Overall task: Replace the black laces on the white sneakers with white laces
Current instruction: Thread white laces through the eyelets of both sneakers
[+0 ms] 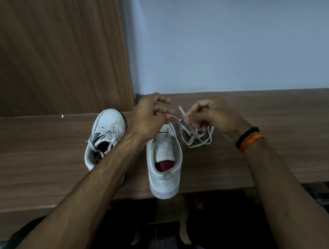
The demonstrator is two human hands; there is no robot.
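Lace: a white lace (199, 138) runs between my two hands and lies in loose loops on the shelf just right of the near shoe; one tipped end sticks up between my hands.
Left hand: my left hand (149, 118) hovers over the front of the near shoe, thumb and forefinger pinching the lace, other fingers curled loosely above.
Right hand: my right hand (214, 116) is curled over the loops, fingers pinching the lace near its tip; a black band and an orange band (250, 139) sit on that wrist.
Near shoe: a white shoe (164, 161) with no lace visible in it, heel toward me and hanging slightly over the shelf edge, red lining inside.
Far shoe: the second white shoe (105, 138) stands just left of it, already threaded with a white lace, partly behind my left forearm.
Surface: a wood-grain shelf (290, 136) holds both shoes.
Room: a wood-grain panel (41, 57) rises behind on the left, a pale wall (230, 27) on the right; below the shelf it is dark, and my bare feet show dimly.
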